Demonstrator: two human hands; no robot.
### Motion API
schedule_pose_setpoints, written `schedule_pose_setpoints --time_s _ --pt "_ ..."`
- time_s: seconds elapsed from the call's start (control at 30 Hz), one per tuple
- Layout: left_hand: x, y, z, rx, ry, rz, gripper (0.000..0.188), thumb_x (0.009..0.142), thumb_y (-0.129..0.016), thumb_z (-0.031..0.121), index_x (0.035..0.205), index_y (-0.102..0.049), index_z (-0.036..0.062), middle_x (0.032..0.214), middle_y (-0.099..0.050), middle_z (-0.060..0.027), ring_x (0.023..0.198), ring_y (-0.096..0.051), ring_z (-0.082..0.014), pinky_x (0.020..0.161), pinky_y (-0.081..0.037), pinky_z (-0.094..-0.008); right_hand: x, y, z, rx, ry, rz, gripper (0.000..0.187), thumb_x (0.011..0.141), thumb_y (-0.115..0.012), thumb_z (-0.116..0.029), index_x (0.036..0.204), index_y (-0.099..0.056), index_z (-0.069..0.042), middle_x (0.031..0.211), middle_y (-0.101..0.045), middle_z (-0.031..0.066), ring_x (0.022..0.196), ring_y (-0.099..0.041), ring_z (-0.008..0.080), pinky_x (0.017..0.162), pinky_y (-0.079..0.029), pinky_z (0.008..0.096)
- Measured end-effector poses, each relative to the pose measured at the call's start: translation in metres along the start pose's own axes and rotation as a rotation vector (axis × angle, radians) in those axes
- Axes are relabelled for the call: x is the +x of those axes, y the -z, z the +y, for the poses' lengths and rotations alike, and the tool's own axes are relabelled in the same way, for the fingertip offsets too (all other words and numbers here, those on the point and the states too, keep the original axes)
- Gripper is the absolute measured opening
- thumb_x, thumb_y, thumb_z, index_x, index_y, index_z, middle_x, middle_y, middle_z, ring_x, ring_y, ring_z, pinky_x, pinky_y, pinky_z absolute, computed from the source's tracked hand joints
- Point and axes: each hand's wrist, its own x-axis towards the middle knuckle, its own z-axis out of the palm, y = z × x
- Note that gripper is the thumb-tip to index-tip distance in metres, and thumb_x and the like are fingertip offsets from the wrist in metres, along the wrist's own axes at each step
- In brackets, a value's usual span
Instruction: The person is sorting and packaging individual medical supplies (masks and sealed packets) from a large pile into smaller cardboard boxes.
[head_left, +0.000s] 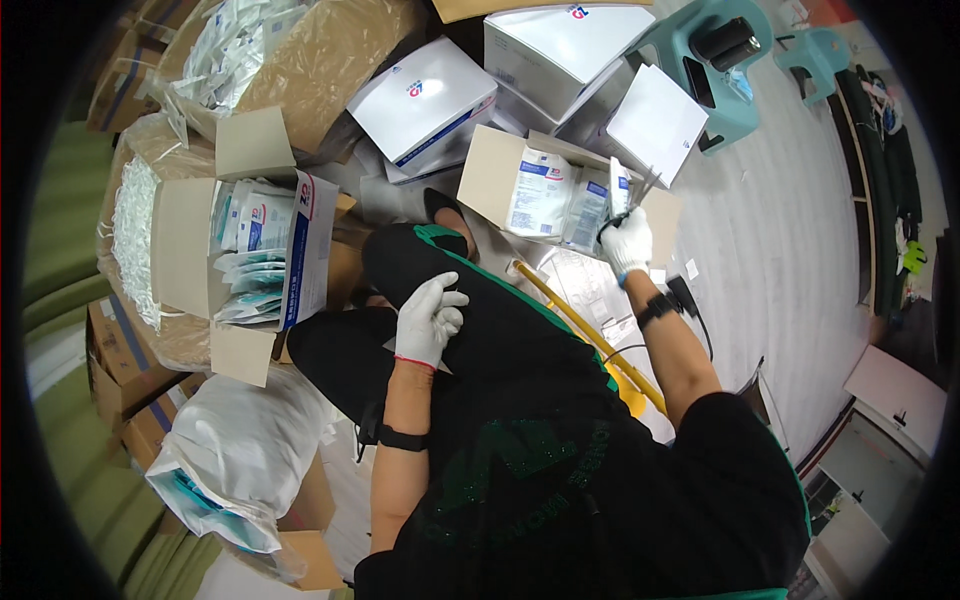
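My right hand [628, 243], in a white glove, is closed on a pair of scissors [648, 184]; the dark handle shows at the fingers and the blades point up and away. A small white and blue packet [619, 186] stands upright right beside that hand; whether the fingers also grip it, I cannot tell. Just below and behind it is an opened carton [492, 180] holding white and blue packets [541, 194]. My left hand [428, 322], also gloved, hovers over my dark trouser leg, fingers loosely curled and apart, with nothing visible in them.
Left of my legs stands an open carton [312, 250] of packets, near bags of white material [135, 235]. White boxes [424, 100] are stacked ahead. A teal stool [735, 125] bears dark objects. A yellow pole [560, 303] lies by my right leg; a stuffed white sack [240, 440] sits lower left.
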Motion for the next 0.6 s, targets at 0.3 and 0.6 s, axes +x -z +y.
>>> schedule_pose_setpoints --time_s 0.3,0.6 --pt "0.006 -0.069 0.021 0.017 -0.121 -0.252 0.051 0.1 -0.058 0.027 0.14 -0.044 -0.0014 0.119 -0.064 -0.0095 0.103 -0.063 -0.0154 0.088 -0.051 -0.0287 -0.099 0.103 -0.062 1.123 0.182 -0.851 0.047 0.079 -0.068 -0.013 0.123 -0.058 0.001 0.1 -0.065 0.0023 0.086 -0.059 0.0102 0.079 -0.05 0.0249" --pt "-0.019 -0.016 0.062 0.035 -0.505 0.038 0.026 0.091 -0.07 0.013 0.113 -0.066 -0.0012 0.105 -0.07 -0.0059 0.091 -0.065 -0.0117 0.081 -0.053 -0.0269 -0.112 0.1 -0.102 0.929 0.518 -1.008 0.047 0.083 -0.077 -0.018 0.123 -0.058 -0.001 0.095 -0.061 0.0017 0.089 -0.058 0.0113 0.084 -0.048 0.0256"
